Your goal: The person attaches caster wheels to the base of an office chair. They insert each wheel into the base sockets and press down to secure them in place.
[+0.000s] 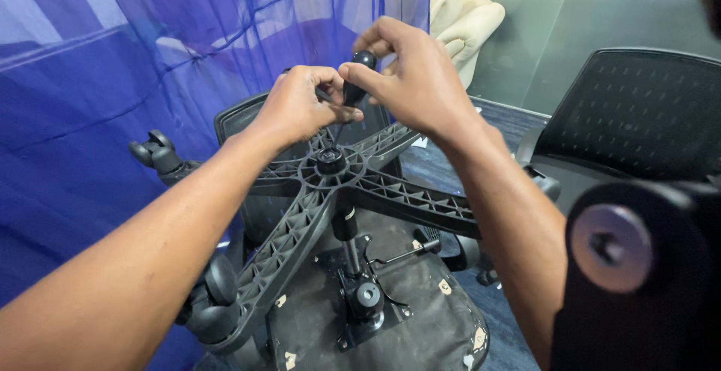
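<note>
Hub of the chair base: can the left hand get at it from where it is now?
Probably yes. The left hand sits just above the hub, with only the thin tool that both hands grip between them; the right hand stays higher.

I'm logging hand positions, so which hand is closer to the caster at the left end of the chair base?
Left. The left hand is above the hub, up and right of that caster; the right hand sits farther right, gripping a black tool handle.
</note>
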